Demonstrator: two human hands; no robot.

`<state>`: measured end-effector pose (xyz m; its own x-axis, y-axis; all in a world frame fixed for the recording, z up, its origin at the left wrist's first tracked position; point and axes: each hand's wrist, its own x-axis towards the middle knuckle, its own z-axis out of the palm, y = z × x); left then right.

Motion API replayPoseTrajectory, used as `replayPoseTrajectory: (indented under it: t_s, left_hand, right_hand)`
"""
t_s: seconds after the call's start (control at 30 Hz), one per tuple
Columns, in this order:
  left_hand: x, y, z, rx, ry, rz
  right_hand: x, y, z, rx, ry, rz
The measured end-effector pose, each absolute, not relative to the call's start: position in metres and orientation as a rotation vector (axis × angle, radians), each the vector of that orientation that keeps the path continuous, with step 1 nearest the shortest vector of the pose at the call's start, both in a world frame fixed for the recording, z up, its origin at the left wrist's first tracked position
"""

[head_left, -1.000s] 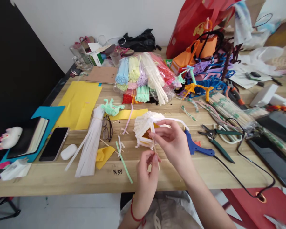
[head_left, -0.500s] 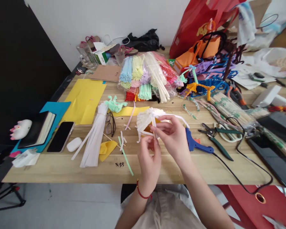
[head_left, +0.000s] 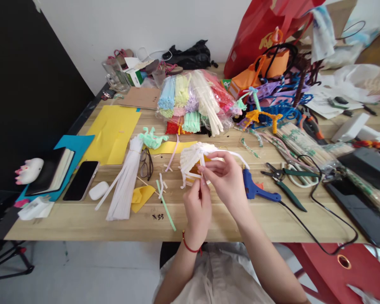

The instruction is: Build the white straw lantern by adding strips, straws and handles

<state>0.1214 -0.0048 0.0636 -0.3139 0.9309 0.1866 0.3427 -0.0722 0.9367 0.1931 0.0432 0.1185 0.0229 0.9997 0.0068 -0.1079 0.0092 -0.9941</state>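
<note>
A small house-shaped craft piece (head_left: 190, 158) of white fuzzy stems, with yellow inside, stands on the table in front of me. My right hand (head_left: 226, 179) pinches a white pipe cleaner (head_left: 202, 160) at the front of the piece, thumb and forefinger together. Just below, my left hand (head_left: 196, 207) has its thumb and forefinger closed on the lower part of the same stem. The fingertips partly hide the join. Another white stem (head_left: 237, 156) curves off the piece to the right, close to a blue glue gun (head_left: 259, 192).
Left of the piece lie a bundle of white pipe cleaners (head_left: 123, 185), glasses (head_left: 146, 164) and a phone (head_left: 81, 180). Green-handled cutters (head_left: 286, 185) and a black cord are at the right. Behind sits a plastic bag of coloured pipe cleaners (head_left: 193, 101).
My left thumb and forefinger have drawn closer together at the stem's lower part. My right hand keeps nearly the same pinch. The view has shifted slightly.
</note>
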Motion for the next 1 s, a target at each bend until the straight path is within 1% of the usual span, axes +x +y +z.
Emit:
replayPoseTrajectory:
  t_s: [0.27, 0.53, 1.0]
  left_hand:
    - [0.1224, -0.0024, 0.0578, 1.414, 1.654, 1.457]
    - [0.1206, -0.0036, 0.0587, 1.526, 1.759, 1.418]
    - [0.1184, -0.0018, 0.0608, 1.564, 1.781, 1.368]
  right_hand:
    - [0.1932, 0.043, 0.1191, -1.118, -1.086, 1.265]
    - [0.1945, 0.0418, 0.1178, -1.083, -1.056, 1.292]
    - [0.1953, 0.0434, 0.114, -1.082, -1.063, 1.288]
